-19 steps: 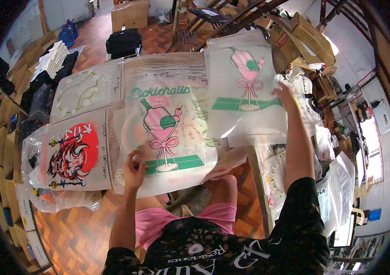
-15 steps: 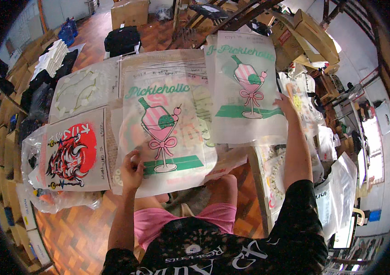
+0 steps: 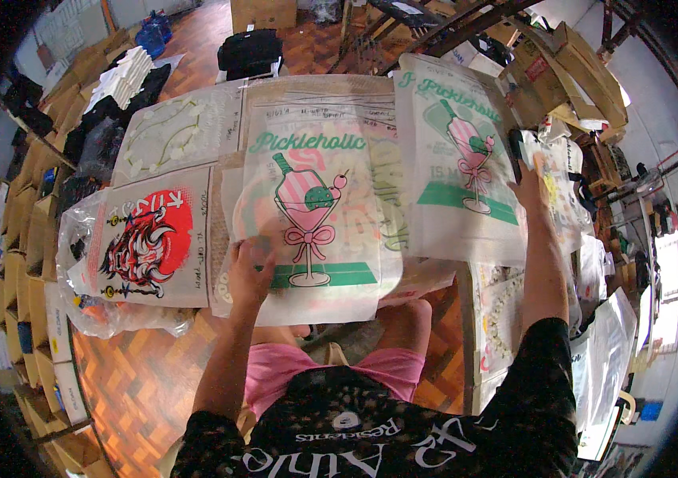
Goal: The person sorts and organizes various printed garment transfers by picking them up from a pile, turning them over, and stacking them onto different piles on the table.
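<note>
Cocktail-glass film sheet (image 3: 309, 231) dead centre, overlapping cocktail-glass sheets (image 3: 466, 159) at 2 o'clock, demon-mask sheet (image 3: 145, 251) at 9, vine-ring sheet (image 3: 175, 131) at 10; all face-up, presumably for readable prints. Hands well apart: left hand (image 3: 253, 269) at centre sheet's lower-left edge, likely steadying; right hand (image 3: 527, 185) at the overlap's 3 o'clock edge (can't tell if either pinches). Count: two cocktail tops, one mask, one vine.

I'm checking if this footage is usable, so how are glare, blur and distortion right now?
Head view throughout: fisheye distortion bends the shelving toward a black rim; the bright window at right is washed out; the middle sheet's print reads fairly sharp; the right hand looks slightly soft; the clear plastic at left shows shiny highlights.
</note>
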The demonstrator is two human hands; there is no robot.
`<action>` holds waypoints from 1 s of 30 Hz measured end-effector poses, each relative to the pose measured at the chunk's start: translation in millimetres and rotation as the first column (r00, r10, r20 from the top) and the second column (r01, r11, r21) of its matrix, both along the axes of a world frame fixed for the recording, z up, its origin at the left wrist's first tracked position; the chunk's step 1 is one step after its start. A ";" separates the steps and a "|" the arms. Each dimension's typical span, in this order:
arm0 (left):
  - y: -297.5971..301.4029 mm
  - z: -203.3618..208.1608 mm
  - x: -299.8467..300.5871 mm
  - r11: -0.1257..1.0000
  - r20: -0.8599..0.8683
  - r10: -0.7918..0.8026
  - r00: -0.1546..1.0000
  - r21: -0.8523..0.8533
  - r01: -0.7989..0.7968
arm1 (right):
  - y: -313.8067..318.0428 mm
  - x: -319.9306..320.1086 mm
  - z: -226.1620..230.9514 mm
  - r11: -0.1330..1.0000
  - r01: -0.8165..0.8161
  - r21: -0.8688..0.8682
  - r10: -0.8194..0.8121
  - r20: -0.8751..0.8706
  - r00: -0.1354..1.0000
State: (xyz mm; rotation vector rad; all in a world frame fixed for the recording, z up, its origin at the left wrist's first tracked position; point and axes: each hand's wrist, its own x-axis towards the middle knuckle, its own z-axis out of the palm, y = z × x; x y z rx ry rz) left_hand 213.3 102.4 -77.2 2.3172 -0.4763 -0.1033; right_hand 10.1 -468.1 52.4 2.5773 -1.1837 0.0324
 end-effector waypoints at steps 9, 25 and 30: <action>-8.9 -12.5 -5.5 0.965 0.432 -0.037 0.901 0.250 -0.080 | 229.6 55.1 -72.5 0.621 -0.454 0.639 0.176 0.451 0.875; -6.7 8.2 -12.2 0.945 0.103 0.051 0.993 -0.326 -0.015 | 306.8 98.9 -84.6 0.763 -0.477 0.437 0.043 0.702 0.711; 3.4 -4.9 8.6 0.995 0.337 -0.009 0.941 -0.088 0.041 | 214.5 126.8 -3.9 0.852 -0.523 -0.022 0.368 0.737 0.567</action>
